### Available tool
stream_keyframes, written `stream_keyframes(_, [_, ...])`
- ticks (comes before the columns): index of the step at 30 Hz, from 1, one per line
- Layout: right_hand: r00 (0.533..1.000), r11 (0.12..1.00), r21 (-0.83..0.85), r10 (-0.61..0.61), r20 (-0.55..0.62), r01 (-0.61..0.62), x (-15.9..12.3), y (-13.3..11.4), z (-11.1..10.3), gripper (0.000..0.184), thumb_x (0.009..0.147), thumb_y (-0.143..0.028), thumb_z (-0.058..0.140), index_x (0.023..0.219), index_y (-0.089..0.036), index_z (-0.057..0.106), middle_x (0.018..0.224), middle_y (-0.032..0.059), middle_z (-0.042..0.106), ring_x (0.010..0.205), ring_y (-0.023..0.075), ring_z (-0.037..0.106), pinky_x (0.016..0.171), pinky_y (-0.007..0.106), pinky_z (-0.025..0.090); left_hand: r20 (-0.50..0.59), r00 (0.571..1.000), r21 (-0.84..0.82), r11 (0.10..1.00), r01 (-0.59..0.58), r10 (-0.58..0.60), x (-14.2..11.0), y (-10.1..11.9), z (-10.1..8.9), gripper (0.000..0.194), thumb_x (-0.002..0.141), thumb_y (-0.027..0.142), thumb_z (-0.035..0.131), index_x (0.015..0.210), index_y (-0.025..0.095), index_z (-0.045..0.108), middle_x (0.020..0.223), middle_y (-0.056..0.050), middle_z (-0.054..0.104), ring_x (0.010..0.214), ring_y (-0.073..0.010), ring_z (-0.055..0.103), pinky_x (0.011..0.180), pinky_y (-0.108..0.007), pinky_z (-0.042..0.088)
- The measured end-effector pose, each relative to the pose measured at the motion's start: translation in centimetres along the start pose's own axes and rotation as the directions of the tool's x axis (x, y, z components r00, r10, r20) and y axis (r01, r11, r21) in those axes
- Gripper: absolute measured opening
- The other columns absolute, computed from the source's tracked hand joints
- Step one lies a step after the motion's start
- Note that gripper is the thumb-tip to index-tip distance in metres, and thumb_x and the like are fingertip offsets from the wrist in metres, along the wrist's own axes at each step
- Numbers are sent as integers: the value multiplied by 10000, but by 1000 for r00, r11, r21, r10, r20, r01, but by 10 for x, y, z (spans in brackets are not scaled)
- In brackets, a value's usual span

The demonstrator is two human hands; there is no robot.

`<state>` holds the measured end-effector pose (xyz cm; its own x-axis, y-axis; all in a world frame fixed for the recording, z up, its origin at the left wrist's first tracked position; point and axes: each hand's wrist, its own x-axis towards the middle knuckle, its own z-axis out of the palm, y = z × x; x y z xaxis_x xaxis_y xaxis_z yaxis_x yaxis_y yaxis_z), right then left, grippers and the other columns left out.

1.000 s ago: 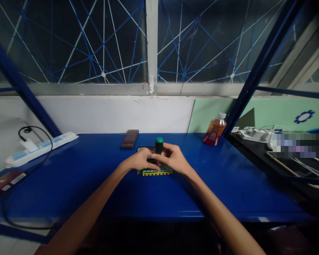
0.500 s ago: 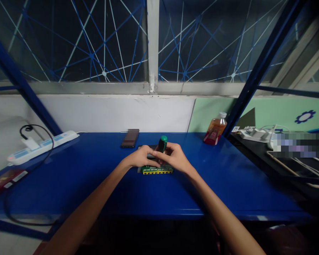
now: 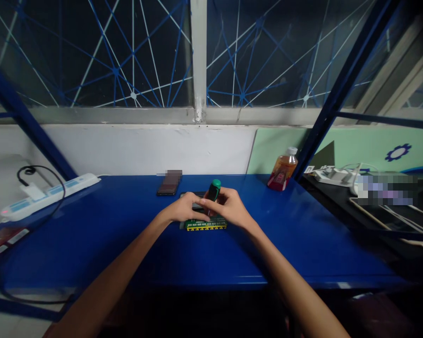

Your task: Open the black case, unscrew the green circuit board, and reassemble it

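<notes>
My right hand [image 3: 231, 206] is closed around a screwdriver [image 3: 215, 188] with a green and black handle, held nearly upright over a green circuit board [image 3: 206, 225]. A yellow toothed strip runs along the board's front edge. Curled over the board's left part is my left hand [image 3: 183, 208], its thumb reaching toward the foot of the screwdriver. Its fingertips meet the right hand's and are partly hidden, so what they grip does not show. Both hands cover much of the board and the screwdriver's tip. Behind the left hand, a dark flat part [image 3: 194, 193] shows in part.
On the blue table [image 3: 127, 253], a phone [image 3: 169, 183] lies behind the hands. A drink bottle [image 3: 283, 170] stands at back right. At left are a white power strip [image 3: 56, 195] with a black cable and a red box [image 3: 7, 239]. Cables and a charger [image 3: 338, 176] lie far right.
The whole view has shifted slightly, so everything sits a little further left. Both hands keep nearly the same pose, and the screwdriver leans slightly more to the right.
</notes>
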<state>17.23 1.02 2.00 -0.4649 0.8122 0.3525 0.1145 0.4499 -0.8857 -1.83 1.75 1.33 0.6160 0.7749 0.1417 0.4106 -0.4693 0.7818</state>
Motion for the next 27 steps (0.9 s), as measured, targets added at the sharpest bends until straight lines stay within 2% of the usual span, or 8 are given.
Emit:
stream_keyframes(4, [1000, 1000, -6, 5, 2, -5, 0, 0, 0, 304, 780, -466, 662, 825, -166, 650, 646, 35, 659, 540, 138, 590, 528, 273, 454, 51, 998, -26, 999, -27, 28, -1, 1, -2, 227, 735, 306, 705, 888, 141, 729, 881, -66, 717, 852, -203, 650, 802, -312, 478])
stream_keyframes(9, [1000, 999, -40, 1, 14, -1, 0, 1, 0, 325, 776, -481, 663, 829, -161, 658, 628, 33, 650, 556, 146, 593, 529, 274, 454, -8, 1000, 38, 999, 14, -14, -2, -2, -1, 231, 696, 335, 745, 831, 148, 739, 841, -56, 722, 836, -215, 647, 752, -299, 477])
stream_keyframes(15, [1000, 999, -38, 6, 13, -5, 0, 1, 0, 348, 783, -504, 651, 839, -161, 659, 624, 30, 647, 534, 138, 588, 518, 271, 451, 16, 999, 27, 999, -37, 37, -2, 0, -1, 209, 741, 314, 705, 869, 153, 743, 841, -48, 721, 818, -195, 648, 744, -286, 477])
stream_keyframes(20, [1000, 999, -44, 2, 18, -1, 0, 0, 1, 357, 786, -509, 646, 844, -157, 667, 637, 35, 653, 537, 139, 589, 519, 273, 451, -7, 1000, 67, 998, -7, 7, -2, -2, -1, 246, 696, 341, 746, 860, 158, 761, 824, -55, 724, 819, -214, 649, 755, -303, 480])
stream_keyframes(24, [1000, 999, -50, 1, 21, 0, 0, 0, 0, 367, 791, -515, 635, 848, -154, 668, 641, 35, 658, 537, 137, 592, 525, 270, 454, 16, 999, 30, 999, -28, 28, -2, 0, 0, 239, 728, 318, 716, 910, 167, 753, 843, -45, 727, 829, -203, 654, 770, -298, 485])
stream_keyframes(27, [1000, 999, -49, 0, 10, 1, 0, 1, 0, 373, 784, -523, 640, 845, -156, 664, 644, 37, 659, 541, 141, 593, 521, 272, 458, -7, 1000, 33, 999, -2, 3, -2, 0, 1, 239, 716, 328, 728, 885, 160, 752, 832, -46, 726, 817, -201, 655, 760, -294, 486])
